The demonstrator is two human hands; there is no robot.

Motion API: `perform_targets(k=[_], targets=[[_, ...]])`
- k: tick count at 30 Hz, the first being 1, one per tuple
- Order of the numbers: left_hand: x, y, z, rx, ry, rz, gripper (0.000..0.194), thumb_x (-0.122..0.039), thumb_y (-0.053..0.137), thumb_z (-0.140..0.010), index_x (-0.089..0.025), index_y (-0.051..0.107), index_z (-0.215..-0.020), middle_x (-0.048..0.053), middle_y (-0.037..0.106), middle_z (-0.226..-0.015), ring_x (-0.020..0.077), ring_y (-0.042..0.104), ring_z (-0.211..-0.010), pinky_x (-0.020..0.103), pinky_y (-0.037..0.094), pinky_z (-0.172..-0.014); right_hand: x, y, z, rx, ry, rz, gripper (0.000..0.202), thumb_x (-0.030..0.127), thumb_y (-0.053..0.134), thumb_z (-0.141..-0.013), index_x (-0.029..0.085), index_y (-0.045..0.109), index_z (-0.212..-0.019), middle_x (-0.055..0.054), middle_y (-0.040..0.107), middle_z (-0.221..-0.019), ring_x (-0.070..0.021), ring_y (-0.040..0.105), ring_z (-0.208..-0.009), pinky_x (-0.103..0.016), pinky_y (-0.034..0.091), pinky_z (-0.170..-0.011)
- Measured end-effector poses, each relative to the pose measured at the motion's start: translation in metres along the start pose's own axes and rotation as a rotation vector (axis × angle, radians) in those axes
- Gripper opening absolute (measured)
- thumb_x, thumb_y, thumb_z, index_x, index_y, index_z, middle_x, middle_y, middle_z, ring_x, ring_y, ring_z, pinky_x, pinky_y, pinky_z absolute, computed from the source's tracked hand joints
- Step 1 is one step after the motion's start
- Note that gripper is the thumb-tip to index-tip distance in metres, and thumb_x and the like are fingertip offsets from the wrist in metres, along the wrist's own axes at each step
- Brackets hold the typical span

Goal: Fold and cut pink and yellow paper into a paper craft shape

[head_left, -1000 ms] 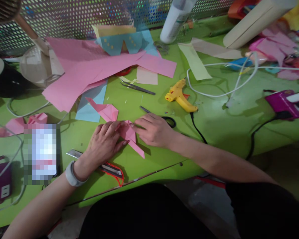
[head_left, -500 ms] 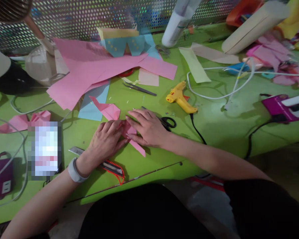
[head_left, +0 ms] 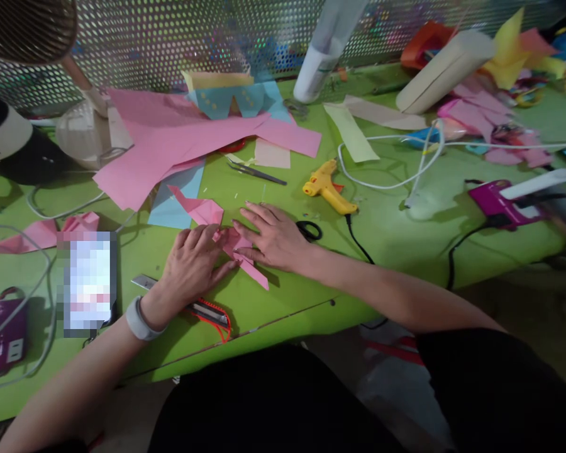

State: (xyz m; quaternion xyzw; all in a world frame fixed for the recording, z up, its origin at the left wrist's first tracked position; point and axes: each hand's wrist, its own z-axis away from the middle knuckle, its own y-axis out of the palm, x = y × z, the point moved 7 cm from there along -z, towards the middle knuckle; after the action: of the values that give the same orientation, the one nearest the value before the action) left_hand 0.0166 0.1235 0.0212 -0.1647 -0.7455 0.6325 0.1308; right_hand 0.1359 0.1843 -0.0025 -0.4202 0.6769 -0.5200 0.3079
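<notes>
A folded pink paper strip lies on the green table under my hands, its tail pointing toward the table's front edge. My left hand is closed on the paper's left part, fingers bent over it and thumb stretched beside the tail. My right hand rests flat with its fingers spread, and their tips touch the paper's right side. Another folded pink paper piece lies just beyond my left fingers. Scissors stick out from behind my right hand. An orange utility knife lies partly under my left wrist.
Tweezers and a yellow glue gun lie farther back. Large pink sheets cover the back left. A phone with a blurred screen lies on the left. A white cable and a purple power strip are on the right.
The camera view has shifted slightly. My right hand has flattened a little and its fingers have slid a short way on the paper; my left hand stays on it.
</notes>
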Motion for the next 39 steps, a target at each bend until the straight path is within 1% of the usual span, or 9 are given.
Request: perform_targets(k=[5, 9, 11, 14, 19, 24, 28, 33, 39], targets=[[0.003, -0.01, -0.004, 0.016, 0.023, 0.01, 0.048, -0.054, 0.044, -0.097, -0.017, 0.064, -0.121, 0.016, 0.059, -0.128, 0.0311, 0.056, -0.111, 0.045, 0.045, -0.091, 0.001, 0.003, -0.001, 0.021, -0.028, 0.04, 0.066, 0.061, 0.039, -0.097, 0.011, 0.054, -0.137, -0.019, 0.057, -0.139, -0.0327, 0.043, -0.136, -0.053, 0.037, -0.107], [0.029, -0.023, -0.015, 0.058, -0.259, 0.096, 0.036, -0.042, 0.045, -0.097, -0.015, 0.067, -0.106, 0.014, 0.068, -0.104, 0.0258, 0.063, -0.09, 0.036, 0.048, -0.075, 0.002, 0.004, 0.0, 0.032, -0.031, 0.073, 0.062, 0.058, 0.041, -0.098, 0.013, 0.052, -0.14, -0.018, 0.057, -0.139, -0.0332, 0.045, -0.135, -0.052, 0.036, -0.108], [0.039, -0.017, -0.021, 0.199, -0.373, 0.186, 0.03, -0.036, 0.045, -0.096, -0.016, 0.067, -0.089, 0.008, 0.07, -0.083, 0.021, 0.063, -0.071, 0.031, 0.044, -0.063, 0.002, 0.003, 0.0, 0.047, -0.018, 0.052, 0.062, 0.056, 0.041, -0.099, 0.012, 0.052, -0.14, -0.019, 0.057, -0.139, -0.0344, 0.044, -0.135, -0.053, 0.035, -0.108], [0.045, 0.002, -0.031, 0.411, -0.466, 0.374, 0.04, -0.034, 0.04, -0.096, -0.019, 0.059, -0.064, 0.004, 0.065, -0.058, 0.0173, 0.061, -0.055, 0.028, 0.043, -0.058, 0.002, 0.002, -0.001, 0.088, 0.003, 0.005, 0.062, 0.054, 0.039, -0.099, 0.01, 0.051, -0.141, -0.021, 0.055, -0.141, -0.0358, 0.042, -0.137, -0.054, 0.033, -0.11], [0.052, 0.027, -0.034, 0.578, -0.611, 0.712, 0.044, -0.036, 0.041, -0.095, -0.02, 0.052, -0.055, 0.003, 0.063, -0.052, 0.0142, 0.061, -0.045, 0.025, 0.048, -0.055, 0.0, 0.001, 0.0, 0.105, 0.043, -0.033, 0.059, 0.055, 0.041, -0.099, 0.015, 0.052, -0.142, -0.018, 0.053, -0.144, -0.035, 0.04, -0.138, -0.055, 0.03, -0.112], [0.054, 0.028, -0.031, 0.597, -0.579, 0.764, 0.026, -0.03, 0.054, -0.086, -0.019, 0.056, -0.063, 0.002, 0.066, -0.054, 0.0157, 0.066, -0.05, 0.024, 0.048, -0.052, 0.003, -0.003, -0.002, -0.069, -0.007, 0.012, 0.046, 0.044, 0.043, -0.101, 0.015, 0.062, -0.131, -0.015, 0.063, -0.131, -0.0302, 0.049, -0.127, -0.049, 0.036, -0.107], [0.053, 0.027, -0.032, 0.6, -0.543, 0.775, 0.022, -0.028, 0.057, -0.084, -0.018, 0.057, -0.064, 0.0, 0.064, -0.052, 0.0147, 0.065, -0.051, 0.022, 0.047, -0.053, 0.006, -0.007, -0.005, -0.204, -0.063, 0.03, 0.031, 0.028, 0.044, -0.102, 0.016, 0.071, -0.111, -0.012, 0.07, -0.11, -0.0234, 0.056, -0.1, -0.04, 0.042, -0.089], [0.054, 0.03, -0.031, 0.612, -0.566, 0.852, 0.022, -0.024, 0.057, -0.084, -0.017, 0.059, -0.063, 0.001, 0.064, -0.053, 0.0137, 0.065, -0.051, 0.022, 0.048, -0.053, 0.013, -0.014, -0.007, -0.246, -0.161, 0.049, 0.026, 0.014, 0.046, -0.099, 0.013, 0.072, -0.098, -0.01, 0.071, -0.091, -0.0194, 0.053, -0.083, -0.035, 0.038, -0.074], [0.055, 0.033, -0.031, 0.629, -0.567, 0.928, 0.022, -0.024, 0.057, -0.085, -0.016, 0.062, -0.064, 0.002, 0.065, -0.052, 0.0136, 0.064, -0.051, 0.021, 0.048, -0.052, 0.02, -0.022, -0.011, -0.274, -0.231, 0.07, 0.026, 0.011, 0.046, -0.098, 0.011, 0.071, -0.091, -0.009, 0.07, -0.084, -0.018, 0.054, -0.077, -0.032, 0.036, -0.068]])
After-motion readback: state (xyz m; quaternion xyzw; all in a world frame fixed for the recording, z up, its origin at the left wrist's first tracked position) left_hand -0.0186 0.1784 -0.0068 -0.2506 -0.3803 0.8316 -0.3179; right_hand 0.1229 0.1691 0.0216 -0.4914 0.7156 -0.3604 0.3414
